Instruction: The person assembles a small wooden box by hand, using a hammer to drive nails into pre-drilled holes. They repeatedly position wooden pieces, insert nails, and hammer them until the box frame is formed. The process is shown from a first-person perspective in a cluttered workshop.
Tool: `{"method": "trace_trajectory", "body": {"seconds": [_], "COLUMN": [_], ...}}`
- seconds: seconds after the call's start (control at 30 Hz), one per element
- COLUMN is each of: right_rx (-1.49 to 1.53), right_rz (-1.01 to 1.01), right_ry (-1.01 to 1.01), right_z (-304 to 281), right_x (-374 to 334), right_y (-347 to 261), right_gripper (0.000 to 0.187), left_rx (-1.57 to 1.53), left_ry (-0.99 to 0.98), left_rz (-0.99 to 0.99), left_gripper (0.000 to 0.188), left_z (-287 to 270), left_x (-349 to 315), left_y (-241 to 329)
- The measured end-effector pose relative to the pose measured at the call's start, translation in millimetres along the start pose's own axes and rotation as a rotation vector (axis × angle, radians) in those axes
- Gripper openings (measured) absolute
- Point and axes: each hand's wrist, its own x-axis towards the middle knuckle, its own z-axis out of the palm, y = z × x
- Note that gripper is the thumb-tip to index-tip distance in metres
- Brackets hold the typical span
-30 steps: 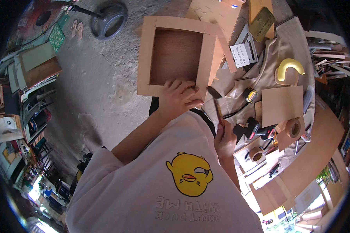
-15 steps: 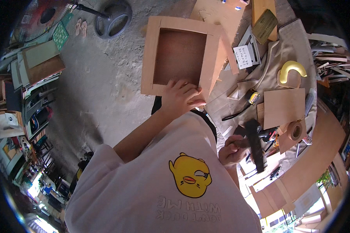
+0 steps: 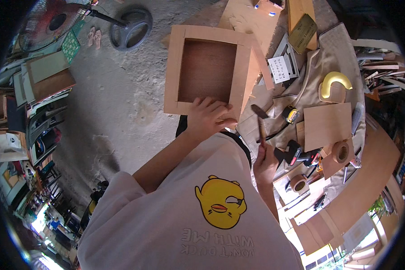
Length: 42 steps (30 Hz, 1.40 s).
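Note:
A square, light-brown wooden frame [image 3: 174, 76], with a darker reddish panel [image 3: 207, 69] set back inside its opening, lies ahead of me. My left hand [image 3: 210, 118] grips its near rail, the fingers curled over the inner edge. Off to the right, my right hand [image 3: 265, 162] is closed round the wooden handle of a hammer [image 3: 262, 130]. The dark hammer head points away from me, to the right of the frame and apart from it. Under the hammer is the cloth-covered work surface [image 3: 292, 96].
To the right lie a tape measure [image 3: 290, 114], a cordless drill [image 3: 294, 152], a flat board [image 3: 327, 126], tape rolls [image 3: 341, 152] and a yellow curved piece [image 3: 335, 84]. A fan [image 3: 54, 22] and its round base [image 3: 131, 28] stand far left, near stacked boards [image 3: 49, 76].
My right hand has swung the hammer forward and left, from over the drill toward the frame's near right side. My left hand keeps its hold; the whole view has shifted slightly.

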Motion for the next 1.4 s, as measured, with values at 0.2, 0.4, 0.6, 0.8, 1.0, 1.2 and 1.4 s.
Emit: {"method": "trace_trajectory", "body": {"seconds": [0.2, 0.4, 0.6, 0.8, 1.0, 1.2, 1.4], "right_rx": [0.035, -0.17, -0.114, 0.144, 0.639, 1.165, 1.467], "right_rz": [0.15, 0.142, 0.118, 0.122, 0.12, 0.144, 0.141], "right_ry": [0.173, 0.314, 0.409, 0.347, 0.206, -0.266, -0.488], "right_z": [35.6, 75.8, 65.8, 71.8, 80.0, 79.2, 77.9], "right_x": [4.7, 5.8, 19.8, 17.4, 51.3, 114.3, 137.2], "right_y": [43.7, 109.8, 86.0, 74.8, 55.2, 11.8, -39.8], "right_gripper": [0.016, 0.028, 0.026, 0.019, 0.025, 0.055, 0.071], "left_rx": [-0.209, -0.68, -0.766, -1.11, -1.34, -1.355, -1.452], "left_ry": [-0.1, -0.388, -0.239, -0.026, 0.054, 0.068, 0.035], "left_rz": [-0.181, -0.595, -0.683, -0.842, -0.8, -0.756, -0.765], "left_gripper": [0.053, 0.062, 0.051, 0.046, 0.056, 0.063, 0.064], "left_z": [-11.2, -0.3, -7.8, -77.9, -137.8, -162.7, -164.2], "left_x": [14.0, 68.8, 99.0, 87.1, 80.2, 67.4, 56.1], "left_y": [4.4, -3.7, 1.6, -16.2, 5.3, 42.0, 70.8]}}
